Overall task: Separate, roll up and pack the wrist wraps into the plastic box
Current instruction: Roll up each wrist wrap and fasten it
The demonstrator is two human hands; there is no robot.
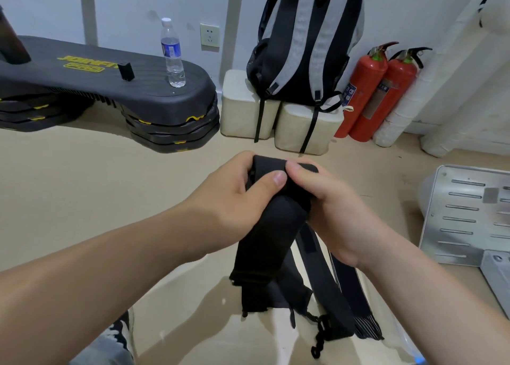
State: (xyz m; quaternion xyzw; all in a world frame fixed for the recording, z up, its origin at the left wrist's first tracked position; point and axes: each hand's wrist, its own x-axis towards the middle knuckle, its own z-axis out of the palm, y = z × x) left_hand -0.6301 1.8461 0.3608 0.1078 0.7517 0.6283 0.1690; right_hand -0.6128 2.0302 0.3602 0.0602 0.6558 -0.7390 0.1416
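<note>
Black wrist wraps (271,243) hang in a bundle from both my hands above the floor. My left hand (240,199) grips the top fold from the left, thumb pressed on its front. My right hand (328,212) pinches the same fold from the right. Several strap ends dangle below, one with a hook-and-loop patch (309,240) and one with thin white stripes (367,326). A clear plastic box (193,304) lies under the hanging ends; only its faint rim and glare show.
Stacked black aerobic steps (116,88) carry a water bottle (172,55) at back left. A backpack (309,41) sits on white blocks (242,107), with two red fire extinguishers (375,88) beside it. A grey metal panel (463,215) lies at right. My shoe (121,328) shows bottom left.
</note>
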